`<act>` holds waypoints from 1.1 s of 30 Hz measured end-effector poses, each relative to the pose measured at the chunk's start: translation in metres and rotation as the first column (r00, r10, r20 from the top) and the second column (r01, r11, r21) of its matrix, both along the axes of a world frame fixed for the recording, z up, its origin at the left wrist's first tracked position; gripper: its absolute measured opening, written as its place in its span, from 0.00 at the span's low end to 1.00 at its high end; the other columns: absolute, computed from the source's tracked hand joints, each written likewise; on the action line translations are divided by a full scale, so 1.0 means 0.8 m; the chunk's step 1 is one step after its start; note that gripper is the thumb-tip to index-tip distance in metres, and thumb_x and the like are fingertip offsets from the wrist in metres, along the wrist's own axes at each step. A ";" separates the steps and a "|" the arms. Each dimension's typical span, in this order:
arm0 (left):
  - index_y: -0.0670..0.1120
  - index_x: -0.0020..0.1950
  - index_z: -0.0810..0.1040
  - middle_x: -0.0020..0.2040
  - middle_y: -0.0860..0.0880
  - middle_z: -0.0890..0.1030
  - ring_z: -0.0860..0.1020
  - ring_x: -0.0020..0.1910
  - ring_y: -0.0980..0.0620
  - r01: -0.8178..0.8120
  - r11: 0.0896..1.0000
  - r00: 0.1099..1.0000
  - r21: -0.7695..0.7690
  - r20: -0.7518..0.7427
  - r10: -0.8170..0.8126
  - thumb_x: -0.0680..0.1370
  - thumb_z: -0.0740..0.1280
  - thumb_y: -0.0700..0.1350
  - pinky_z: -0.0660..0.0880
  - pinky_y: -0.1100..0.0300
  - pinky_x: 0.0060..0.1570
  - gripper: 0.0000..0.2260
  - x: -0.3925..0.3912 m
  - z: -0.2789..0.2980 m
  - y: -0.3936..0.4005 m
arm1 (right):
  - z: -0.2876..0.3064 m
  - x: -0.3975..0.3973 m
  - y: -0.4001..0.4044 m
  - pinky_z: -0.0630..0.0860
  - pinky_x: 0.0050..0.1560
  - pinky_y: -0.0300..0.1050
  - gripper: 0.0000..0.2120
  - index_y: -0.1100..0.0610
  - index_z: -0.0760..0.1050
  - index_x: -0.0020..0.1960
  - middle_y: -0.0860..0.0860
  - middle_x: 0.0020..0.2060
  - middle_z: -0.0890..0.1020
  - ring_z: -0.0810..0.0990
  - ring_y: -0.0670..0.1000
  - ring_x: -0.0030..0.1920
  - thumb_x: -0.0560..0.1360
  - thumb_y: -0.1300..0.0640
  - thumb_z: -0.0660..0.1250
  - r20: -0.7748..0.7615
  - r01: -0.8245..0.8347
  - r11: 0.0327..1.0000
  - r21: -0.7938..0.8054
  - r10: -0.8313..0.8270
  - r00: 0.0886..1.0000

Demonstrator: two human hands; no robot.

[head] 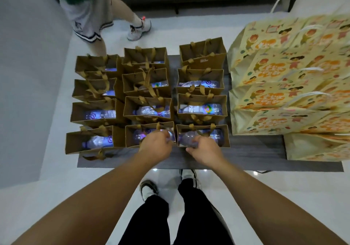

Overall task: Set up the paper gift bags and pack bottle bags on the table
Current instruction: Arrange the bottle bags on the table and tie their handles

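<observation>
Standing upright in three columns on the dark grey tabletop [251,154]: small brown paper bags with ribbon handles [147,85], most holding clear plastic water bottles lying inside; left hand [155,146] gripping with curled fingers a bottle in the nearest middle bag [149,135]; right hand [205,150] gripping another bottle [186,137] in the nearest right bag [203,136]; standing beside, on the right, large yellow cartoon-printed gift bags [284,85].

Yellow printed bags [295,85] cut by right edge — left fingertips hidden inside brown bag [149,134].
</observation>
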State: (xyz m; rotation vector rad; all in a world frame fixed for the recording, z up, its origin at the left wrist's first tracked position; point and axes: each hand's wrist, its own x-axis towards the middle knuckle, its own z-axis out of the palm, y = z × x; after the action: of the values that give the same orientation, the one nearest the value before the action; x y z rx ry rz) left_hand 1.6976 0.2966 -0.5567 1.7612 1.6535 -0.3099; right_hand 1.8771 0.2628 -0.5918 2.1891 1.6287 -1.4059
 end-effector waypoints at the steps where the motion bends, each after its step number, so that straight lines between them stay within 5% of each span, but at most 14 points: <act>1: 0.50 0.63 0.79 0.59 0.45 0.81 0.79 0.57 0.47 -0.022 1.000 1.000 0.014 -0.001 0.022 0.82 0.63 0.48 0.77 0.51 0.57 0.11 -0.010 0.004 -0.001 | 0.003 -0.008 0.003 0.76 0.55 0.48 0.17 0.50 0.78 0.63 0.53 0.57 0.82 0.79 0.56 0.59 0.77 0.45 0.70 0.001 -0.024 1.000 -0.001 0.024 1.000; 5: 0.50 0.67 0.77 0.63 0.46 0.78 0.78 0.59 0.48 -0.138 0.989 0.990 0.055 0.022 0.137 0.82 0.65 0.50 0.76 0.52 0.58 0.15 -0.047 0.020 0.001 | 0.020 -0.048 0.013 0.75 0.55 0.47 0.17 0.49 0.77 0.63 0.51 0.56 0.82 0.79 0.54 0.58 0.77 0.45 0.70 0.019 -0.090 0.996 0.023 0.090 0.996; 11: 0.51 0.60 0.80 0.56 0.48 0.80 0.76 0.52 0.51 -0.232 0.969 0.972 0.082 0.068 0.226 0.81 0.66 0.50 0.72 0.56 0.49 0.10 -0.113 0.030 0.001 | 0.030 -0.110 0.027 0.78 0.55 0.49 0.15 0.47 0.78 0.61 0.49 0.53 0.83 0.80 0.53 0.55 0.76 0.44 0.70 0.045 -0.143 0.990 0.019 0.142 0.989; 17: 0.48 0.62 0.79 0.58 0.44 0.80 0.78 0.58 0.44 -0.196 0.980 0.981 -0.016 -0.002 0.196 0.81 0.64 0.50 0.75 0.54 0.56 0.12 -0.212 0.008 -0.030 | 0.005 -0.180 0.003 0.76 0.54 0.45 0.19 0.49 0.77 0.64 0.52 0.57 0.82 0.80 0.56 0.59 0.75 0.46 0.71 0.078 -0.207 0.977 -0.040 0.210 0.975; 24: 0.47 0.62 0.82 0.61 0.44 0.81 0.78 0.60 0.43 -0.226 0.974 0.974 -0.031 0.005 0.226 0.79 0.66 0.47 0.75 0.54 0.59 0.13 -0.286 -0.034 -0.056 | -0.039 -0.209 -0.013 0.75 0.58 0.52 0.33 0.51 0.60 0.77 0.51 0.74 0.60 0.76 0.60 0.63 0.76 0.57 0.70 0.218 -0.131 0.988 0.078 0.111 0.970; 28: 0.44 0.62 0.81 0.63 0.43 0.79 0.78 0.60 0.42 -0.210 0.978 0.977 0.016 0.031 0.210 0.79 0.67 0.45 0.73 0.56 0.60 0.13 -0.290 -0.051 -0.067 | -0.062 -0.216 -0.012 0.74 0.62 0.53 0.30 0.50 0.62 0.76 0.50 0.77 0.55 0.71 0.60 0.68 0.78 0.57 0.69 0.230 -0.063 0.982 0.180 0.020 0.973; 30: 0.44 0.63 0.81 0.64 0.43 0.77 0.77 0.61 0.41 -0.195 0.980 0.980 0.035 0.051 0.193 0.79 0.68 0.44 0.72 0.54 0.62 0.13 -0.287 -0.058 -0.067 | -0.072 -0.215 -0.005 0.74 0.63 0.51 0.22 0.49 0.69 0.73 0.51 0.76 0.58 0.71 0.59 0.67 0.80 0.55 0.67 0.225 -0.029 0.973 0.228 -0.023 0.974; 33: 0.44 0.63 0.80 0.63 0.41 0.77 0.75 0.61 0.40 -0.161 0.986 0.986 0.034 0.049 0.159 0.79 0.67 0.44 0.74 0.51 0.62 0.13 -0.280 -0.071 -0.068 | -0.078 -0.205 0.016 0.72 0.48 0.46 0.13 0.51 0.78 0.65 0.56 0.63 0.78 0.78 0.60 0.59 0.83 0.52 0.62 0.286 -0.098 0.985 0.139 0.055 0.957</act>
State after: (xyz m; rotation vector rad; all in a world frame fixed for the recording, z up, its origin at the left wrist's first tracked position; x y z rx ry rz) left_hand 1.4733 0.2420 -0.6132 1.6381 1.7653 -0.1634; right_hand 1.7129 0.2759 -0.6540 2.2510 1.7412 -0.9250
